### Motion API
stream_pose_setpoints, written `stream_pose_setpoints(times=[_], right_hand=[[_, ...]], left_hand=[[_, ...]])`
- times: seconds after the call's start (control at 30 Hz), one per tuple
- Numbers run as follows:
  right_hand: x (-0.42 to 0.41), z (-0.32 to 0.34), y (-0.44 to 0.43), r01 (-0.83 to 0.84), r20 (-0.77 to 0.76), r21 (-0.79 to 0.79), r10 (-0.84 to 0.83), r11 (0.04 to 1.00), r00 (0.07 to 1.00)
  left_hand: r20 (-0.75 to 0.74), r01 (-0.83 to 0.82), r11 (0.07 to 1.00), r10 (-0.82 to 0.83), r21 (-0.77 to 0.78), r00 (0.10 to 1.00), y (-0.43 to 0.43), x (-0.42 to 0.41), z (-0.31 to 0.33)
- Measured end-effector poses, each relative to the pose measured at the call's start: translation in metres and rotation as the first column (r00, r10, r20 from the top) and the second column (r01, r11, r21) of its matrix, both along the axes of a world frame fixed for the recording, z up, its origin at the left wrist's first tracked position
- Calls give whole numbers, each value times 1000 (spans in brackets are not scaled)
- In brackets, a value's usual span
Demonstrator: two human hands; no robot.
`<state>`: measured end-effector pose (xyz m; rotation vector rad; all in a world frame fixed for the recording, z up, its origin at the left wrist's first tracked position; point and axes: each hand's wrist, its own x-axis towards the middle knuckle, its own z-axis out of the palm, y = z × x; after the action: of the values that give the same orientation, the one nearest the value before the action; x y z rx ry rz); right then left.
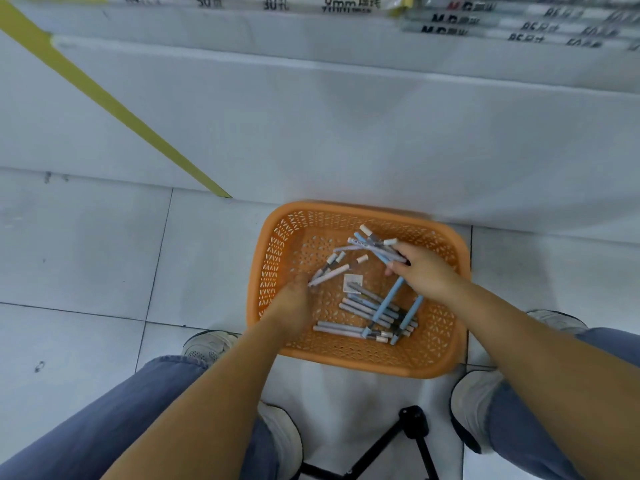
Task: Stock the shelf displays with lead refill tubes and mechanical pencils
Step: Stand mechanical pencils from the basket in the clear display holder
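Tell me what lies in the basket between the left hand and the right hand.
In the head view, between the left hand and the right hand, the orange basket floor holds a small white sticker and loose pencils.

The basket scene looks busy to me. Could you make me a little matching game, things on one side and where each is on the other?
Things:
1. basket
2. right hand
3. left hand
4. tape

Places or states:
A. yellow, running slantwise across the white shelf base
B. orange, on the tiled floor between the shoes
C. at the basket's left wall, blurred, pencils at its fingertips
D. gripping a bunch of pencils over the basket's far right part

Pairs: 1-B, 2-D, 3-C, 4-A
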<state>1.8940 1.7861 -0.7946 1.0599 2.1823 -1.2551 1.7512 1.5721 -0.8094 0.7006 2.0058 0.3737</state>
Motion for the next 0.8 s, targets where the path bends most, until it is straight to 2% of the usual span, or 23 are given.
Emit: stream_pose_setpoints(times=[0.13, 0.23, 0.3, 0.37, 0.5, 0.7, 0.8], right_hand=[[-6, 19, 3, -4, -62, 45, 7, 999, 998], [-8, 33, -3, 69, -116, 19, -66, 997, 991], [-7, 44, -10, 101, -133, 0, -100, 995, 986], [-5, 56, -20, 122, -154, -38, -127, 992, 980], [1, 89, -44, 187, -236, -144, -218, 972, 947], [-9, 150, -75, 285, -428, -242, -366, 928, 827], [-11, 179, -86, 274, -525, -245, -365, 930, 769]], left_hand=[[162, -273, 962, 270, 0, 949, -5, 0, 8], [371, -530, 848, 498, -17, 784, -7, 5, 17], [468, -636, 772, 562, 1, 682, -6, 8, 27], [494, -674, 737, 568, 50, 658, -4, 11, 38], [502, -659, 729, 506, 185, 701, 4, 20, 67], [612, -674, 641, 378, 368, 694, 23, 33, 132], [614, -666, 614, 346, 424, 710, 32, 39, 172]])
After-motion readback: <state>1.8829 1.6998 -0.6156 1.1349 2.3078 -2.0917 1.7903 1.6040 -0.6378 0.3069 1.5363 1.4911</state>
